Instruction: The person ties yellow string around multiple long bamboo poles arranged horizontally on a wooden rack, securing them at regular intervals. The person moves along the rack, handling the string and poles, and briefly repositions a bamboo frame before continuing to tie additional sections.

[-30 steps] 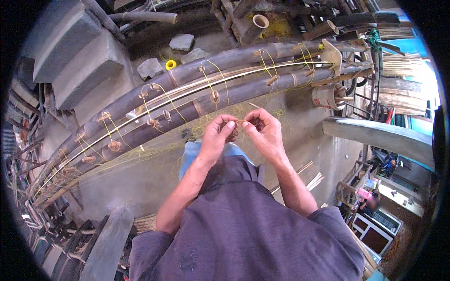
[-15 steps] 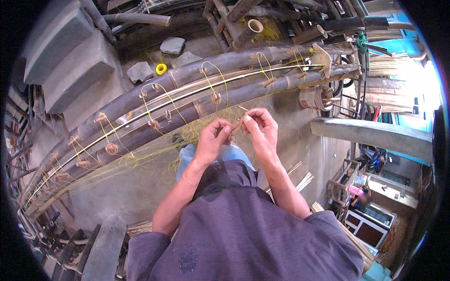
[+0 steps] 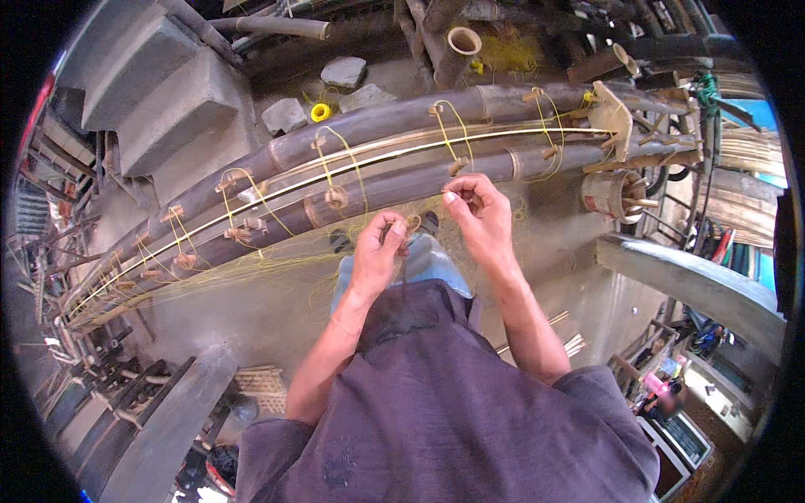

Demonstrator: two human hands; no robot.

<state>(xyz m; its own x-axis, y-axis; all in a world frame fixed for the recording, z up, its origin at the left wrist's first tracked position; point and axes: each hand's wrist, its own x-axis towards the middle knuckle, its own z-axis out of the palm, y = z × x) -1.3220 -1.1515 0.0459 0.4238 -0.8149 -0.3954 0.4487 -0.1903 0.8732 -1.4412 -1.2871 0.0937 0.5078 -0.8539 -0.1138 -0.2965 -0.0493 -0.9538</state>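
My left hand [image 3: 377,253] is closed in a pinch on a thin brown strip. A small curl of this strip [image 3: 414,222] stands out past the fingertips toward my right hand. Apart from it and a little farther forward, my right hand [image 3: 485,222] pinches thumb against fingers; what lies between them is too small to make out. Just beyond both hands runs a dark bamboo pole [image 3: 394,194], nearly parallel to a second bamboo pole [image 3: 377,123]. Yellow cords [image 3: 345,149] with small wooden pegs [image 3: 335,198] loop across the two. A long pale strip [image 3: 394,147] lies lengthwise between the poles.
Tangled yellow line [image 3: 302,272] lies on the floor under the near pole. Concrete steps [image 3: 193,117], stones [image 3: 344,72] and a yellow roll [image 3: 320,112] are beyond. A bucket [image 3: 616,197] and concrete beam [image 3: 683,272] stand right. A person [image 3: 665,404] is farther right.
My hands have drawn apart; the right one has moved away from the left. The brown strip between them now shows as a curl at the left fingertips. The view has turned slightly.
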